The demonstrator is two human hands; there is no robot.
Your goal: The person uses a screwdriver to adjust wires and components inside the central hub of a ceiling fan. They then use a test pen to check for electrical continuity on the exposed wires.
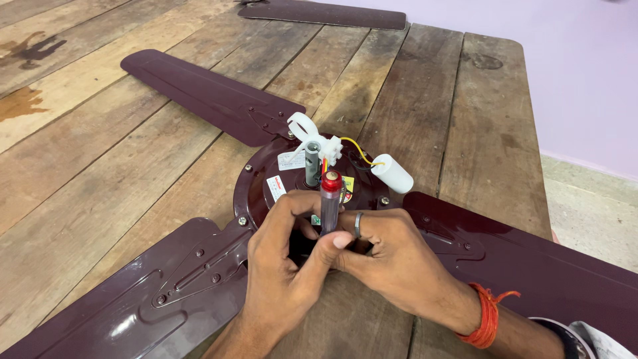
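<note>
Head view, fan: I see the maroon ceiling fan [279, 179] lying flat near the table's [100, 153] front edge, blades attached, white capacitor [392, 173] wired beside the shaft.
Left hand [282, 266]: curled around the clear-handled screwdriver [330, 199], fingers at its lower part.
Right hand [385, 256]: closed on the same screwdriver, thumb pressing.
Progress: I judge work on the hub is mid-way; the tip is hidden, so I cannot tell which screw.
</note>
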